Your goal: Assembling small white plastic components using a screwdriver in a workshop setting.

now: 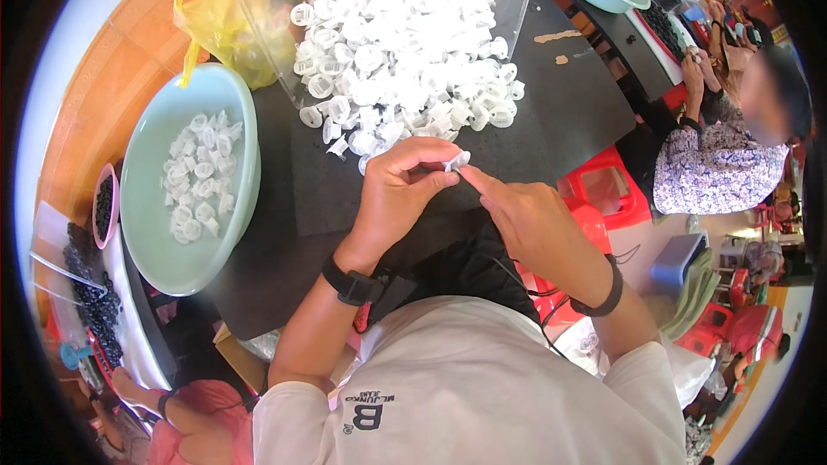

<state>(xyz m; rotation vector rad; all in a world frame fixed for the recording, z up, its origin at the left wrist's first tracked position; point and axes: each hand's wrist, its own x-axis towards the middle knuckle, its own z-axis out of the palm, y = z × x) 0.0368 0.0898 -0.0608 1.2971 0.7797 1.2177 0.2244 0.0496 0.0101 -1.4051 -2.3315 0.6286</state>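
Both hands meet over a black table. The left hand and right hand pinch one small white cap together. A pile of white caps lies just beyond.

Your left hand and right hand meet over the black table, both pinching one small white plastic cap between the fingertips. Just beyond your hands lies a big heap of white caps spilling from a clear bag, and to your left a pale green basin holds more caps. A seated person works at the far right.
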